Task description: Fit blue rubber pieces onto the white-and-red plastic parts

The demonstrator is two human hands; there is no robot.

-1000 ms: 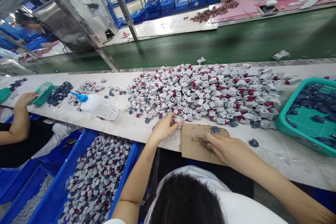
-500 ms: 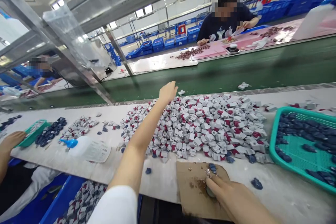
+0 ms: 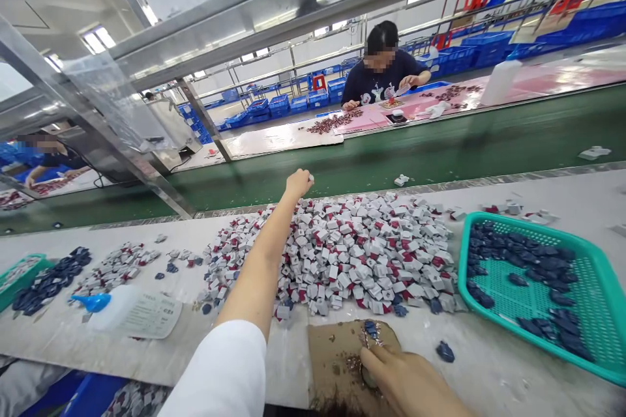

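My left hand (image 3: 298, 184) is stretched over the far edge of the heap, beside the green belt. Its fingers are curled together, with a small white piece (image 3: 311, 178) at their tips. Below it spreads a big heap of small white-grey and dark-red pieces (image 3: 337, 254). My right hand (image 3: 398, 371) is closed low over a brown cardboard sheet (image 3: 323, 355). Under its fingers is a roundish, shiny object, mostly hidden, whose kind I cannot make out. A dark blue piece (image 3: 370, 328) lies just beyond these fingertips, near some silvery bits.
A green basket (image 3: 594, 280) of dark blue pieces stands at right. At left lies a white bottle with a blue nozzle (image 3: 132, 313). A green conveyor belt (image 3: 352, 159) carries a white piece (image 3: 401, 180). Across it sits a co-worker (image 3: 381, 71); a metal shelf (image 3: 274, 13) runs overhead.
My view has turned right, so the scene has shifted left. White pieces on the belt have travelled right, away from my left hand. My right hand stays on the cardboard.
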